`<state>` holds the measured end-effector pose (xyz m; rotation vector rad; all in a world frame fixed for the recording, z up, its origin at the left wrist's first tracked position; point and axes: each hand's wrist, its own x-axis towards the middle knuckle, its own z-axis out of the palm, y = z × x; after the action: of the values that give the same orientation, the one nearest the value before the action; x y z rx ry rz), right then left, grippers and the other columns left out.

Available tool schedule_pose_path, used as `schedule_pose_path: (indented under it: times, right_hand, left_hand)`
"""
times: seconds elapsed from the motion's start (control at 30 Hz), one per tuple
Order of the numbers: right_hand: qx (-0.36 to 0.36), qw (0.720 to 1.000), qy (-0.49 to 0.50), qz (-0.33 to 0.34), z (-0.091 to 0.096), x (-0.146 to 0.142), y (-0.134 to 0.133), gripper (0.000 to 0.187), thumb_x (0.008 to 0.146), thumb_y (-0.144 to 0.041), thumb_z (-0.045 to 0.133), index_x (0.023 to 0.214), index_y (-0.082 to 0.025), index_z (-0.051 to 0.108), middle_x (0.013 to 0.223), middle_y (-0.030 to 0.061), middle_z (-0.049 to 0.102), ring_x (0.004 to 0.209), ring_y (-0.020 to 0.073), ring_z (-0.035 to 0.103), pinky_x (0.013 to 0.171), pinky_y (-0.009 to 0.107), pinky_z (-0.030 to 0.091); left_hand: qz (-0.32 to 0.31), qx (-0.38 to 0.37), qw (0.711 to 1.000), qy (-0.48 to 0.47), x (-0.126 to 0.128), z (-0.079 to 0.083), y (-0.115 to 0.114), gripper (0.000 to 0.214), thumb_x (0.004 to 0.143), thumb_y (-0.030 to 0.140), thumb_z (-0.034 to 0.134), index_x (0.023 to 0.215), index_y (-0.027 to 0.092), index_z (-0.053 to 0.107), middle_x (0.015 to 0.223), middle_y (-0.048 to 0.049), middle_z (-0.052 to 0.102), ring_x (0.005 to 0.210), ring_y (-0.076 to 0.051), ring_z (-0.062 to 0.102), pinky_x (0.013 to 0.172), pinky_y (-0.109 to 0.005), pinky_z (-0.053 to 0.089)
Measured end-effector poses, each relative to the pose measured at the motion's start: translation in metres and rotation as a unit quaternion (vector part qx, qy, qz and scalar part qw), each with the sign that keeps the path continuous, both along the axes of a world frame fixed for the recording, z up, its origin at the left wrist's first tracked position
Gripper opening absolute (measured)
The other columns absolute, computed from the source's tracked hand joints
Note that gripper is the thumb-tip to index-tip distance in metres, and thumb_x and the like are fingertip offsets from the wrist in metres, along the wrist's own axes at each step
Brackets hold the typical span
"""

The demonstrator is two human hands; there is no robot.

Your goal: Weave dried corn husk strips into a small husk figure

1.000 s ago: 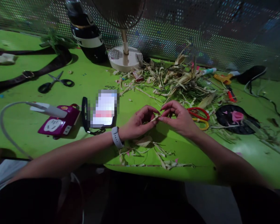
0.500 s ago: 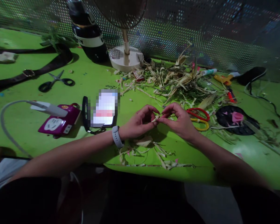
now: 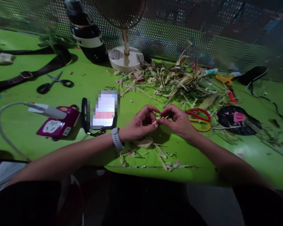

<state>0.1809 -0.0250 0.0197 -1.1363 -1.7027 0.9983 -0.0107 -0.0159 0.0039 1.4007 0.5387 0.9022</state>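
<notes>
Above the middle of the green table (image 3: 176, 147), my left hand (image 3: 141, 122) and my right hand (image 3: 176, 121) meet fingertip to fingertip. Both pinch a small pale strip of dried husk (image 3: 156, 120), mostly hidden by the fingers. Just right of my right hand lie scissors with red and yellow handles (image 3: 202, 118), their blades out of sight. Loose husk scraps (image 3: 146, 142) are strewn on the table below my hands. A large heap of dried husks and leaves (image 3: 174, 78) spreads behind them.
Left of my hands are a lit phone (image 3: 105, 110), a purple box (image 3: 58, 122) with a white charger, and black scissors (image 3: 54, 82). A fan (image 3: 126, 58) and dark bottle (image 3: 89, 40) stand behind. At right lie a black pad (image 3: 235, 125) and a yellow glue gun (image 3: 224, 79).
My fingers have shifted slightly around the husk strip, and a bit more of it shows by my right fingertips. The whole view has moved a little.
</notes>
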Motion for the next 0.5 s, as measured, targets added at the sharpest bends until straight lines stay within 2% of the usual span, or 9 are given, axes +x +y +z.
schedule_pose_path:
  times: [0.07,0.13,0.2,0.3,0.37,0.5]
  right_hand:
    - [0.036,0.999,-0.012,-0.015,-0.0031,-0.0007,-0.0022,0.03,0.074,-0.043,0.076,0.083,-0.021,0.059,0.076,-0.0021,0.062,0.07,0.0123,0.061,0.064,0.026,0.051]
    - [0.106,0.993,-0.047,-0.036,-0.004,-0.0004,-0.0047,0.024,0.077,-0.037,0.075,0.085,-0.021,0.059,0.078,-0.0019,0.062,0.069,0.012,0.061,0.064,0.026,0.05]
    - [0.205,0.973,-0.087,-0.055,-0.0028,0.001,-0.0067,0.016,0.08,-0.032,0.073,0.086,-0.022,0.06,0.078,-0.0017,0.063,0.069,0.0123,0.061,0.064,0.027,0.05]
    - [0.331,0.933,-0.125,-0.06,-0.0009,0.0041,-0.0072,0.011,0.083,-0.027,0.071,0.084,-0.024,0.06,0.073,-0.0023,0.063,0.067,0.0131,0.059,0.061,0.027,0.049]
    - [0.36,0.922,-0.13,-0.062,-0.0016,0.0059,-0.006,0.012,0.082,-0.028,0.071,0.085,-0.025,0.06,0.072,-0.0027,0.063,0.065,0.0132,0.059,0.06,0.027,0.048]
    - [0.345,0.927,-0.127,-0.075,-0.0066,0.0069,-0.0037,0.014,0.083,-0.031,0.07,0.084,-0.024,0.059,0.071,-0.0028,0.062,0.065,0.013,0.059,0.059,0.027,0.048]
  left_hand:
    - [0.005,-0.006,1.0,0.003,0.0007,-0.0005,-0.0001,0.039,0.078,0.026,0.072,0.109,0.018,0.05,0.077,0.0037,0.052,0.067,-0.007,0.052,0.064,-0.019,0.044]
    - [0.013,-0.02,1.0,-0.006,0.001,0.0,0.0,0.038,0.077,0.025,0.073,0.107,0.018,0.052,0.076,0.0037,0.054,0.066,-0.006,0.052,0.064,-0.019,0.044]
    - [0.007,-0.054,0.998,-0.028,0.0009,0.0015,0.0002,0.037,0.076,0.023,0.074,0.107,0.017,0.054,0.076,0.0026,0.057,0.068,-0.007,0.055,0.066,-0.019,0.046]
    - [-0.002,-0.145,0.988,-0.052,0.0006,0.0039,0.0005,0.03,0.082,0.029,0.067,0.108,0.016,0.059,0.079,-0.0003,0.062,0.07,-0.009,0.059,0.068,-0.021,0.049]
    - [0.006,-0.17,0.985,-0.042,0.0008,0.0046,0.0005,0.027,0.085,0.033,0.064,0.105,0.015,0.062,0.079,-0.0014,0.065,0.069,-0.009,0.061,0.068,-0.022,0.051]
    - [0.015,-0.109,0.994,-0.006,0.0018,0.0038,-0.0004,0.032,0.083,0.038,0.068,0.102,0.013,0.062,0.082,-0.0028,0.069,0.072,-0.011,0.066,0.072,-0.025,0.055]
